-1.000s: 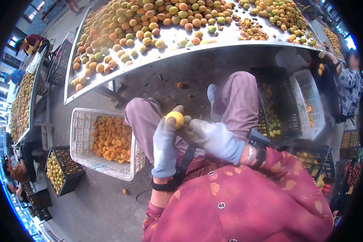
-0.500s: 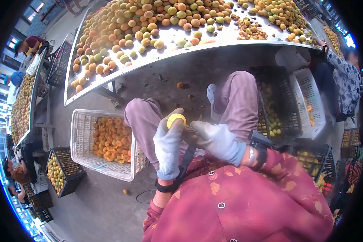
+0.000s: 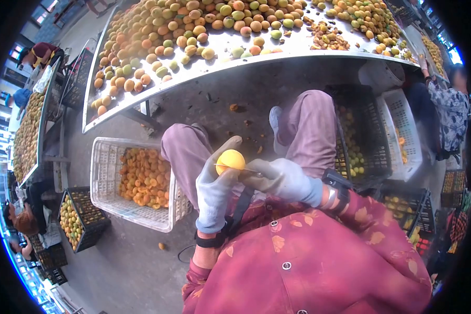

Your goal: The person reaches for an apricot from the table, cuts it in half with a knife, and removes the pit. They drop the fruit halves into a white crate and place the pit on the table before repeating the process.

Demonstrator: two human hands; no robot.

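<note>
My left hand, in a pale glove with a darkened thumb and fingers, grips a yellow apricot between thumb and fingertips. My right hand, gloved the same way, is closed just to the right of the fruit. From its fingers a thin knife blade reaches to the apricot and lies across its lower part; the handle is hidden in the glove. Left of my knees, a white plastic crate holds many orange apricot halves.
Ahead stands a metal table heaped with whole apricots and a small pile of pits or scraps. Black crates of fruit flank me. A white crate and a person are at the right.
The apricot has turned and shows more of its yellow face above my left thumb. The thin blade now shows across it. My left hand has shifted slightly left.
</note>
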